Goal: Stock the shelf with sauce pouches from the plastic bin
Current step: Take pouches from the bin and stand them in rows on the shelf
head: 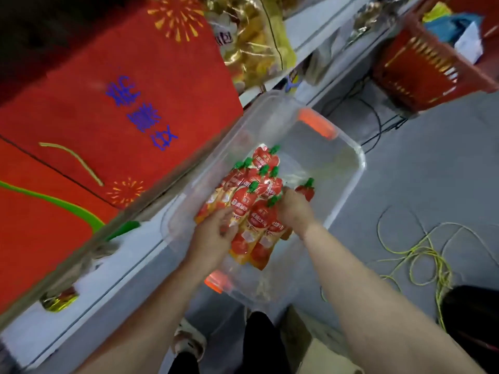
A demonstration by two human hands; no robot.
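- Down inside the clear plastic bin (348,182) on the floor, the left hand (213,233) and right hand (293,209) press a fan of sauce pouches (251,209) between them, each grip curled onto the bundle's sides.
- One loose pouch (306,190) lies just beside the right hand, apart from the bundle.
- Risk: slick overlapping pouches may slide out of the middle on lifting, since only the outer ones are squeezed.
- Left, the shelf edge (151,201) sits close against the bin wall; a tilted lift could catch it.
- Right, the floor is open, though yellow cord (421,249) lies near.
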